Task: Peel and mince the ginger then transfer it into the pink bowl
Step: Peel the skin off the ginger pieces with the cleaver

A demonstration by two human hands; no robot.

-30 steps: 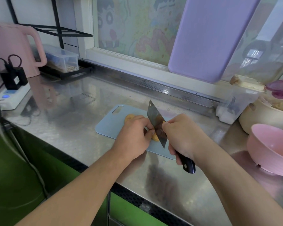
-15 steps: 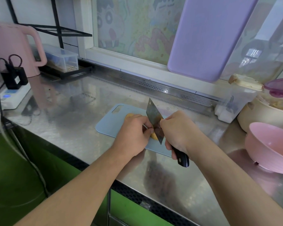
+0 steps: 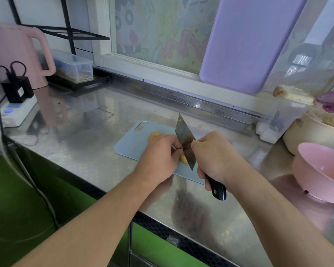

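A yellow piece of ginger (image 3: 183, 158) lies on a light blue cutting board (image 3: 131, 144) on the steel counter. My left hand (image 3: 159, 157) curls over the ginger and holds it down; most of the piece is hidden, with one end showing at its far side. My right hand (image 3: 213, 158) grips the dark handle of a cleaver (image 3: 185, 143), whose blade stands on edge against the ginger, right beside my left fingertips. The pink bowl (image 3: 320, 173) sits at the right edge of the counter, with nothing visible inside.
A cream pot (image 3: 308, 132) and a clear plastic container (image 3: 283, 116) stand behind the pink bowl. A purple board (image 3: 245, 41) leans on the window. A pink kettle (image 3: 14, 54), a power strip (image 3: 15, 112) with cables and a clear box (image 3: 73, 66) occupy the far left.
Both hands and the cleaver stay over the ginger with only slight shifts; the blade sits a little differently against the piece. The view has drifted slightly.
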